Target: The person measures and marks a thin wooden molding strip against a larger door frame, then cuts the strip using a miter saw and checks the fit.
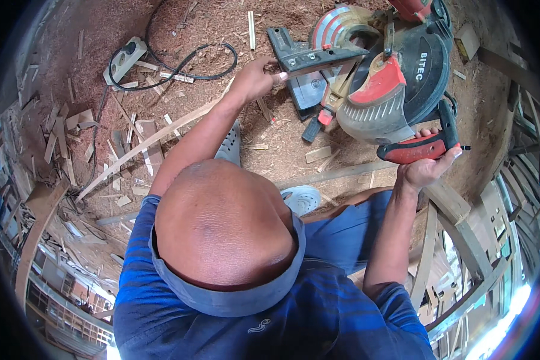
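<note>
A miter saw [429, 66] with a black and red guard stands on the ground ahead of me, right of centre. My right hand [423, 171] is wrapped round its red and black handle [417, 149], fingers curling over the grip. At the left end of the saw's black fence [327, 59] is my left hand [258, 79], closed on a long thin wood strip [156, 141]. That strip slants from the lower left, passes under my left forearm and seems to run along the fence. The saw's guard hides the blade.
A white power strip [125, 61] lies at the upper left with a looped black cable [189, 75]. Offcuts [60, 141] and sawdust cover the ground. Near my feet are pale clogs [302, 199]. Wooden beams [462, 234] stand at the right.
</note>
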Tool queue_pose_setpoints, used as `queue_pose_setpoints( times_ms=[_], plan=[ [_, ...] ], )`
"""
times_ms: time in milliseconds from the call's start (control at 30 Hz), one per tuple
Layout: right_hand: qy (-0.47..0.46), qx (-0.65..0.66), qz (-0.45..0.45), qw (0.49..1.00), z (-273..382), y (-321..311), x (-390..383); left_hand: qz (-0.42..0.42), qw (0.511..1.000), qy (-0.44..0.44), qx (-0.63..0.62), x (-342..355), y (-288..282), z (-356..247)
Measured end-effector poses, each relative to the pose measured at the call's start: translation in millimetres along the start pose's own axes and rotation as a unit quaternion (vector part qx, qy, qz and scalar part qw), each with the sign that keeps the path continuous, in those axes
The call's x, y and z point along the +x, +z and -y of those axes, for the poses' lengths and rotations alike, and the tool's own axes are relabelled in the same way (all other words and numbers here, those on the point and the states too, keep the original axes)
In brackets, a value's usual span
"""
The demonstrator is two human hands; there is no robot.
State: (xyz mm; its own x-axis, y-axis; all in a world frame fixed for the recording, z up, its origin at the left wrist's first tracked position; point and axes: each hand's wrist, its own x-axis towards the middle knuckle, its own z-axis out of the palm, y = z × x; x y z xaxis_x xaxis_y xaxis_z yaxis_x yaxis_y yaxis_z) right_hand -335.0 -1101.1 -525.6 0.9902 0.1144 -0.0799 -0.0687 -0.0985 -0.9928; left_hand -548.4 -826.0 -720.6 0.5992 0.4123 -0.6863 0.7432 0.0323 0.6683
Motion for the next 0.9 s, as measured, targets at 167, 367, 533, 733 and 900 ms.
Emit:
queue_pose_setpoints(
  times_ms=[167, 367, 533, 733, 900],
  plan=[
    [-0.003, -0.002, -0.004, 1.000, 0, -1, -1, -0.002, 1.000, -0.002, -0.008, -3, -2, -5],
    [0.009, 0.016, 0.007, 1.000, -8, -5, -3, -0.001, 1.000, -0.003, -0.007, -6, -5, -7],
    [0.001, 0.017, -0.004, 1.000, -8, -3, -5, -0.001, 1.000, -0.009, 0.001, -5, -5, -9],
    [0.001, 0.005, -0.015, 1.000, -15, -3, -9, -0.003, 1.000, -0.018, -0.001, -6, -4, -9],
    [-0.002, -0.004, -0.022, 1.000, -19, -1, -13, -0.006, 1.000, 0.000, 0.021, -3, -1, -5]
  ],
)
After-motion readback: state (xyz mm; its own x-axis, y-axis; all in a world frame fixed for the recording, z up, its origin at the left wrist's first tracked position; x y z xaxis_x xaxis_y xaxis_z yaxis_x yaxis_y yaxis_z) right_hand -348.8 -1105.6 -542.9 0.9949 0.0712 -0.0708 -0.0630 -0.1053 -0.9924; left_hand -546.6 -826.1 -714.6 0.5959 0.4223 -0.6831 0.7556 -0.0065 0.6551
